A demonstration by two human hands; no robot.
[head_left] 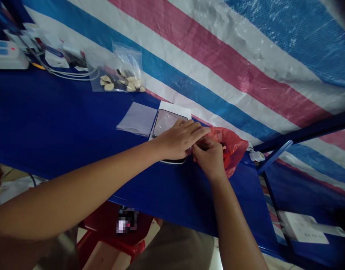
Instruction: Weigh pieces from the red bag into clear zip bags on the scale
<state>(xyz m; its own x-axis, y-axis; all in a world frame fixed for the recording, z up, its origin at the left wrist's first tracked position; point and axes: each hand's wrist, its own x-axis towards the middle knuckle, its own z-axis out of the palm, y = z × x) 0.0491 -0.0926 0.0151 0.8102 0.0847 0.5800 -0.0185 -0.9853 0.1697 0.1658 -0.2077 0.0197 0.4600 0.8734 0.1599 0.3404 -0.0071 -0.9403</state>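
My left hand [179,138] reaches over a white tray-like thing with a dark rim and a greyish top [172,114]. Its fingers point right and close together against my right hand [210,155]. The right hand is closed in a pinch beside a red plastic bag [231,146]. What lies between the fingertips is small and mostly hidden; I cannot make it out. On the tray-like thing, partly under my left hand, is a clear plastic piece [168,123]. A stack of clear plastic bags [137,119] lies just left of it.
Clear zip bags with several beige and dark pieces [121,80] lie further back on the blue table [62,123]. Cables [73,75] and a white power strip [9,55] are at the far left. A striped tarp [203,48] hangs behind. A red stool [105,221] stands below the edge.
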